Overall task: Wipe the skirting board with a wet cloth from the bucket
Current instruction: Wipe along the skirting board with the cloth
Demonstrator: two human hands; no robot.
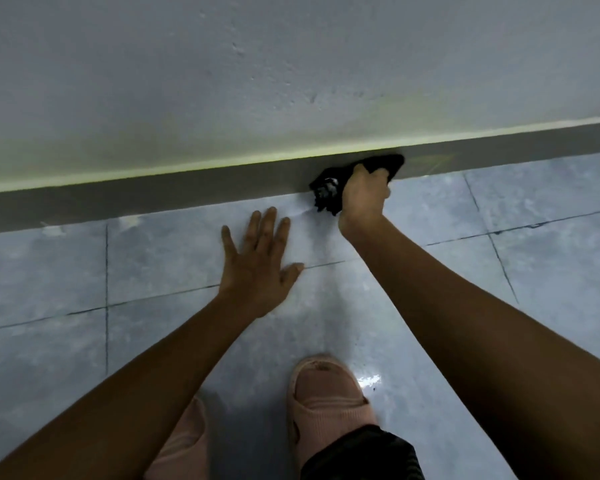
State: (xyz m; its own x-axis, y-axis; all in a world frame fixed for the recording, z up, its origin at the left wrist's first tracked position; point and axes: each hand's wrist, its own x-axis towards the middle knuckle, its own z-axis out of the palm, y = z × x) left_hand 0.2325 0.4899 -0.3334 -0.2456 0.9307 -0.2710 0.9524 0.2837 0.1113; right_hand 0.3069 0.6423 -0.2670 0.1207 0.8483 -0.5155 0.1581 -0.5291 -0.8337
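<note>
A dark grey skirting board [187, 192] runs across the view where the pale wall meets the tiled floor. My right hand [364, 195] grips a black cloth [329, 188] and presses it against the board right of centre. The cloth bunches out to the left of my fingers and spreads up along the board to the right. My left hand [258, 261] lies flat on the floor tile, fingers spread, a little in front of the board and left of the cloth. No bucket is in view.
The floor [66, 271] is grey-blue tile with dark grout lines. Small white flecks [52, 230] lie at the board's foot on the left. My feet in pink slippers [326, 400] stand near the bottom centre, beside a shiny wet patch [369, 379].
</note>
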